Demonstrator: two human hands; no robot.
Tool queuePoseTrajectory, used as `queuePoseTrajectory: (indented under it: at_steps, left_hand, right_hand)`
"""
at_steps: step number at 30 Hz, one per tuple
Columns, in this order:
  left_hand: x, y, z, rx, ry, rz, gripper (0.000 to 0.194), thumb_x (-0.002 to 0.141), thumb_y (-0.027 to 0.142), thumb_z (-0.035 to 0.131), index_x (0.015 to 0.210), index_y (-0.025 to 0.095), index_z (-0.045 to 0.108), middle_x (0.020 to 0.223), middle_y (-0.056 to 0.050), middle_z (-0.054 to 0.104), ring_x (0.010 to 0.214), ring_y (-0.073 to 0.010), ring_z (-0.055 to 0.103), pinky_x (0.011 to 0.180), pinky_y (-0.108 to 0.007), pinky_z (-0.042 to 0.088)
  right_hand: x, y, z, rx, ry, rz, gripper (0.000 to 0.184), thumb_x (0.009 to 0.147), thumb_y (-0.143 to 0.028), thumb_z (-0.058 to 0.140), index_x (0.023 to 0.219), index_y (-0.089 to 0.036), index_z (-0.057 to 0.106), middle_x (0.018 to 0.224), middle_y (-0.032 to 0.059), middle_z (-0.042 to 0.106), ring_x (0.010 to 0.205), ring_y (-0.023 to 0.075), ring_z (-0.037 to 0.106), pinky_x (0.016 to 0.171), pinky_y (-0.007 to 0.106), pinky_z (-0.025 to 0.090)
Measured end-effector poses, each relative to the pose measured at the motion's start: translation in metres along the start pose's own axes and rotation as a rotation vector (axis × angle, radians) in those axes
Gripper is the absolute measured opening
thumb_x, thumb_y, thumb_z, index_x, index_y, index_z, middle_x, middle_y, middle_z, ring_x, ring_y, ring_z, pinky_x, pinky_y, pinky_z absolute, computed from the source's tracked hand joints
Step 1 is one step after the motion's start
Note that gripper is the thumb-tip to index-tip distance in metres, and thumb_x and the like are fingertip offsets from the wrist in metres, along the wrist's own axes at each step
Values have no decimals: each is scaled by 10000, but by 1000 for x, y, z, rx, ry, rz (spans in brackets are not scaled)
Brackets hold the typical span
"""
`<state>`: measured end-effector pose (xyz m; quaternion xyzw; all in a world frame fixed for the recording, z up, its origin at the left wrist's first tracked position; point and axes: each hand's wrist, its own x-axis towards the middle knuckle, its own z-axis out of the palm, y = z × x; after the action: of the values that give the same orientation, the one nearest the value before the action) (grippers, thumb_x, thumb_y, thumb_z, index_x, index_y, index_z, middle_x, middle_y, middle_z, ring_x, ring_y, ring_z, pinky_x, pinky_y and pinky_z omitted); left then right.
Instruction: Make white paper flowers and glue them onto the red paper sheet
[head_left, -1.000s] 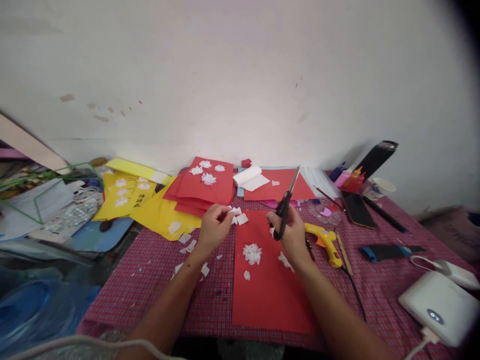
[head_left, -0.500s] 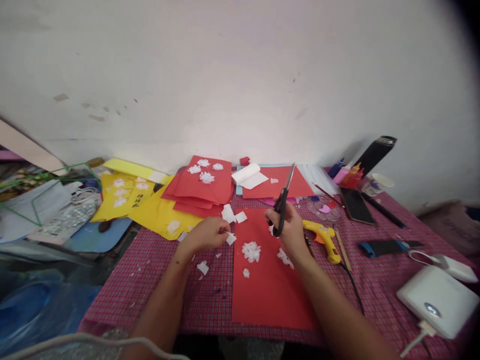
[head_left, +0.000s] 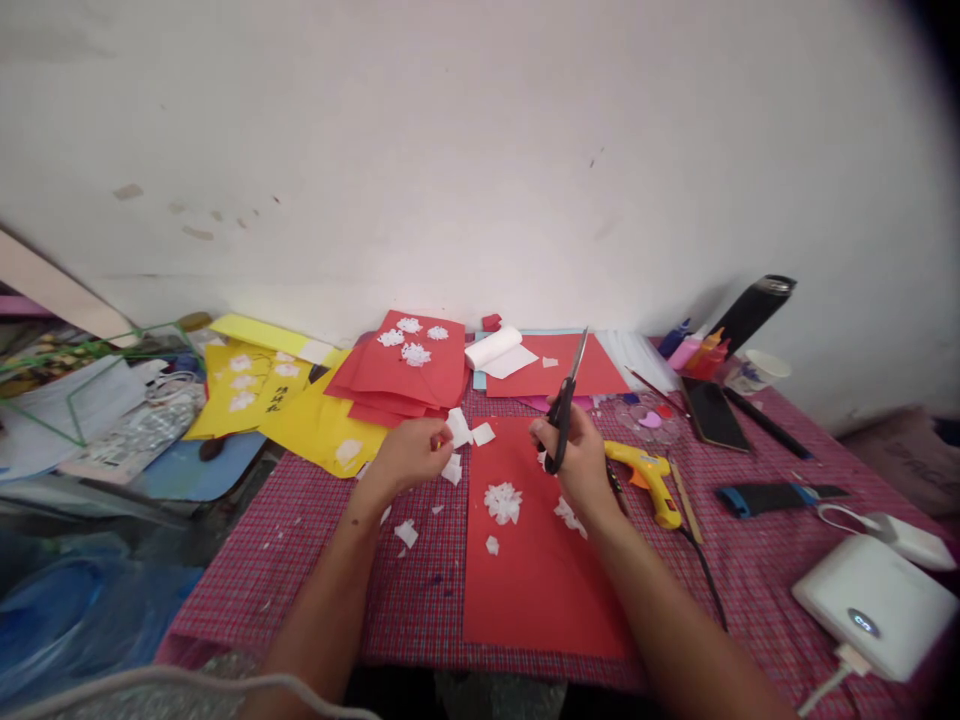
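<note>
My right hand (head_left: 579,458) grips black-handled scissors (head_left: 565,398), blades closed and pointing up and away. My left hand (head_left: 409,455) hovers low over the checked red tablecloth (head_left: 300,540), fingers pinched on a small white paper scrap (head_left: 452,470). More white scraps (head_left: 469,430) lie just beyond its fingertips. Between my hands lies a red paper sheet (head_left: 540,580) with a white cut-paper flower (head_left: 503,502) and a few small white bits on it.
A yellow glue gun (head_left: 649,478) lies right of my right hand. Red sheets with white flowers (head_left: 409,365), yellow sheets (head_left: 300,410) and a white paper roll (head_left: 493,349) sit at the back. A phone (head_left: 711,412), black bottle (head_left: 754,312), blue-black tool (head_left: 780,495) and white power bank (head_left: 877,605) fill the right side.
My left hand dropped from the scraps near the red sheet's top to the cloth, then rose a little with a white scrap pinched. My right hand with the scissors barely moved.
</note>
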<state>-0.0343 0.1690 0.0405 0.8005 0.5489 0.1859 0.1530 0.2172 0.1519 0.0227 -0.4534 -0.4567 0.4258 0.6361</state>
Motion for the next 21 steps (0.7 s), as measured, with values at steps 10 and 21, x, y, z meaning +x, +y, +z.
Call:
queuePoseTrajectory:
  at_steps: [10,21]
  left_hand:
    - [11,4,44,91,297,264,475,828,21,444,1209,212,656,1253,-119,574,1175,-237,531,1003,-384,448]
    - [12,4,40,137,272,234,279,826,61,496,950,195,707,1354,-129,528,1292,-281,449,1084,-474,380]
  right_hand:
    - [1,-4,1,-33,-21,-14,340,768,-315,732,1053,-218,572,730,-32,580,618,145,527,538,248,407]
    - [-3,-5,4,-46,-89,-8,349,774,-319,733,1052,-211,551,782,-13,617,662,153,553,602,271,440]
